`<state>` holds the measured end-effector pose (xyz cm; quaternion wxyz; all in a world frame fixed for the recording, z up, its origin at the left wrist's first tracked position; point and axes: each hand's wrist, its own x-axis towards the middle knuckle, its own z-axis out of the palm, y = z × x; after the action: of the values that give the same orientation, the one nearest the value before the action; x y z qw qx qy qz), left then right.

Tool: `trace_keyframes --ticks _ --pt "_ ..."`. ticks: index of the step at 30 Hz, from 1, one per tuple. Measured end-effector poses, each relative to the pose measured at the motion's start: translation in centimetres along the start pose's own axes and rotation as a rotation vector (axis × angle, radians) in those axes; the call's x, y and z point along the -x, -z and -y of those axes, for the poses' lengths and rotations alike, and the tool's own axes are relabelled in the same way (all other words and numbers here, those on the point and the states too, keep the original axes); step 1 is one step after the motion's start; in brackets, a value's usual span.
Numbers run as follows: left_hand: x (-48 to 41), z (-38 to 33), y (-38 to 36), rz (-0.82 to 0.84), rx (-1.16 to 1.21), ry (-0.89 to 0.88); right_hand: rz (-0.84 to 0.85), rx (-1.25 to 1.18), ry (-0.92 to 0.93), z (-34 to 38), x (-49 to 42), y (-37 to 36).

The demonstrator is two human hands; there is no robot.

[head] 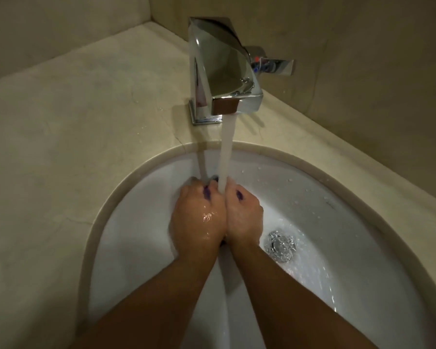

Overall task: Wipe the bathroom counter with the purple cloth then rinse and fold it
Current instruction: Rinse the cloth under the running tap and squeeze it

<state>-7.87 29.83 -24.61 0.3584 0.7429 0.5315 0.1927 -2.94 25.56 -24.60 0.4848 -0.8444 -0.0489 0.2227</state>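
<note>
1. Both the left grip [196,217] and right grip [243,217] curl round the purple cloth [207,193], bunched between them under the faucet [224,71] stream.
2. Soaked, it likely handles soft, heavy and slippery; hold opposite ends to wring.

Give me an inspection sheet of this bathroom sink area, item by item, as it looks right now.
Surface: beige stone counter; white oval ceramic basin, wet, water drops on its right wall.
Job's things: purple cloth, almost hidden, only slivers show between the fingers, under the water stream.
Clutter: nothing seen.
Hands: left hand and right hand side by side, wet, both gripping the cloth.
Cables: nothing seen.
Surroundings: square chrome tap, running; round chrome drain; beige walls.
</note>
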Motion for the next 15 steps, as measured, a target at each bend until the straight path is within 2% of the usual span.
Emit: trace_keyframes --ticks 7,11,15 --pt "0.0 -0.4 3.1 0.295 0.090 0.009 0.130 0.062 0.055 0.6 1.8 1.9" --pt "0.5 -0.8 4.6 0.430 0.015 0.008 0.235 0.154 0.029 1.3 2.2 3.2" --pt "1.2 -1.8 7.1 0.527 -0.172 -0.111 0.337 0.301 0.034 2.5 3.0 4.5"
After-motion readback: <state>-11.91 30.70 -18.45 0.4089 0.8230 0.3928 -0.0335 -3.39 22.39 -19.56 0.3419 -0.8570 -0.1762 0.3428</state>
